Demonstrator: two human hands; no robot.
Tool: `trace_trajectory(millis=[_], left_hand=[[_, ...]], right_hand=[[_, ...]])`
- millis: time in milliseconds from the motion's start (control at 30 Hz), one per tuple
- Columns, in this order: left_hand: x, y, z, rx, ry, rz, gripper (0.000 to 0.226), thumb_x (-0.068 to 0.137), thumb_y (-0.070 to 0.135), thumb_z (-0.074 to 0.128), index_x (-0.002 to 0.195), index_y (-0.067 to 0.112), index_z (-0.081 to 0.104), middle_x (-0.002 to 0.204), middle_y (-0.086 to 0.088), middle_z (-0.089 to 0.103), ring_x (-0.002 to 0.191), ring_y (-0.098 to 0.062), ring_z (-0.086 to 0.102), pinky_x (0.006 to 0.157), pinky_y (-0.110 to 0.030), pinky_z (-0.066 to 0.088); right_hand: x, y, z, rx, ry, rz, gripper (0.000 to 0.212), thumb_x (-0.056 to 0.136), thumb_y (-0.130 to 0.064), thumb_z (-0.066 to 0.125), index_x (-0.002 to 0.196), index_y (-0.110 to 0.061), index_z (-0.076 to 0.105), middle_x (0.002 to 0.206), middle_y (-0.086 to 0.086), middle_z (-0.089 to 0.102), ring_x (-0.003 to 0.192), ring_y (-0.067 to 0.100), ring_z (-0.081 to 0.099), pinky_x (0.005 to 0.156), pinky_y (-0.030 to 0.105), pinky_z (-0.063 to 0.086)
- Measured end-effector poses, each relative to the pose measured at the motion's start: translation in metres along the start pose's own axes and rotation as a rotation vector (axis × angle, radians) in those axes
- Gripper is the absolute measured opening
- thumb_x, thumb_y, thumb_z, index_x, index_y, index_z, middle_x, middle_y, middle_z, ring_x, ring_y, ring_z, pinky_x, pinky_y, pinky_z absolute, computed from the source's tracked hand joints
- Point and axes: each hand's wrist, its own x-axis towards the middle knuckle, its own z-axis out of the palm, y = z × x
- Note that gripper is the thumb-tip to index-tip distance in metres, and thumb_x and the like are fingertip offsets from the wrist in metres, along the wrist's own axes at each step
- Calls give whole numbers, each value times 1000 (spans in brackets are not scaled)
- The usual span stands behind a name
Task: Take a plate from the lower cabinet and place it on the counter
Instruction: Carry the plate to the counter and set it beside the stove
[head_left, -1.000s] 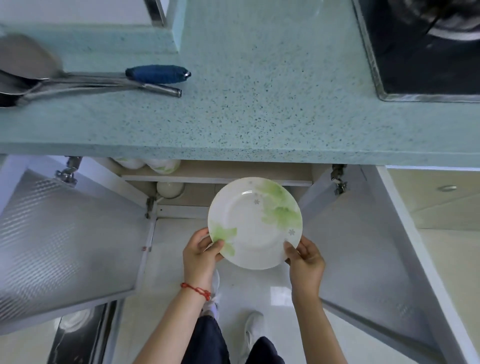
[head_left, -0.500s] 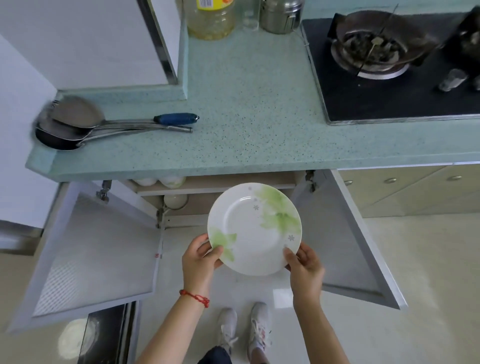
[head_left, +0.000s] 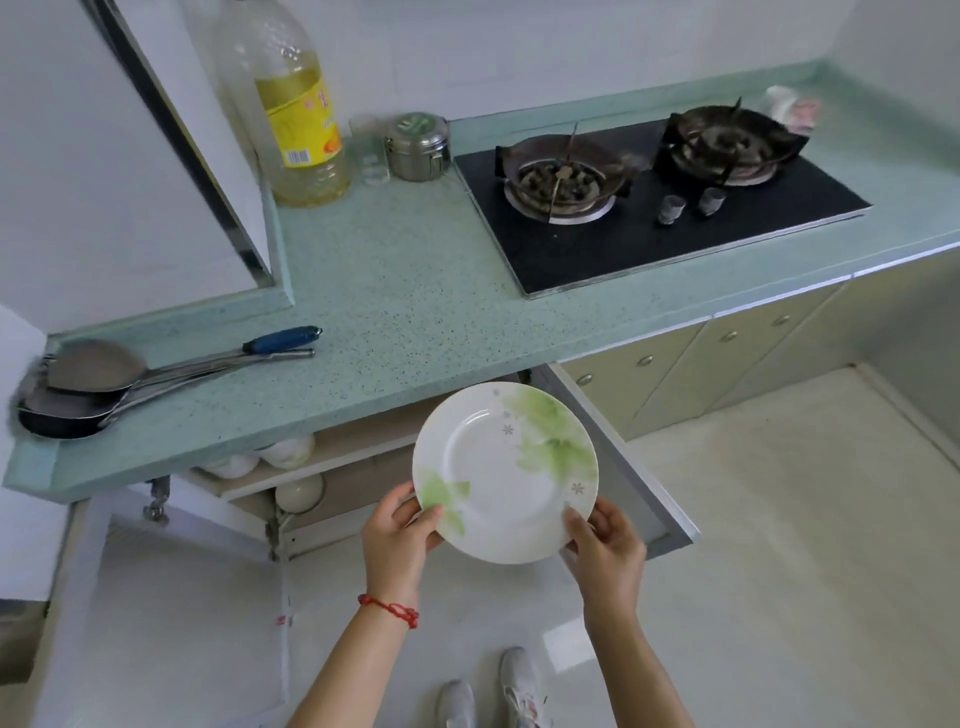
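A white plate with green leaf print (head_left: 506, 470) is held level in the air in front of the open lower cabinet (head_left: 332, 467), just below the counter's front edge. My left hand (head_left: 397, 530) grips its near-left rim and my right hand (head_left: 605, 545) grips its near-right rim. The speckled teal counter (head_left: 395, 291) stretches above and behind the plate. White bowls sit on the cabinet shelves, partly hidden by the counter.
Ladles and a pan (head_left: 98, 384) lie at the counter's left end. An oil bottle (head_left: 296, 104), a glass and a steel tin (head_left: 418, 148) stand at the back. A black gas hob (head_left: 649, 208) fills the right. Both cabinet doors (head_left: 613, 457) hang open.
My head has risen and pulled back, so more counter, the hob and the bottle came into view. The plate stays in both hands and now overlaps the counter's front edge.
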Motion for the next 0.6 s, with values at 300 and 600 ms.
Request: trace_trajectory(millis=[300,600], left_hand=[[-15,3,52,66,-204,-14,33,76,-11,59,93,16,63,88,0,72,76,-14,69,54,-22,57],[-42,-5,133,151,-423,-33,35,75,-13,58,84,21,63,88,-1,71,77,-13,68,55,-23,55]], right_hand=[[-17,-23,-51,126,202,-78,22,81,5,60,99,-8,63,83,8,70,66,9,67,49,14,51],[-22,-42,-122,179,424,-150,20,80,3,60,85,-15,65,75,2,70,58,0,65,50,12,51]])
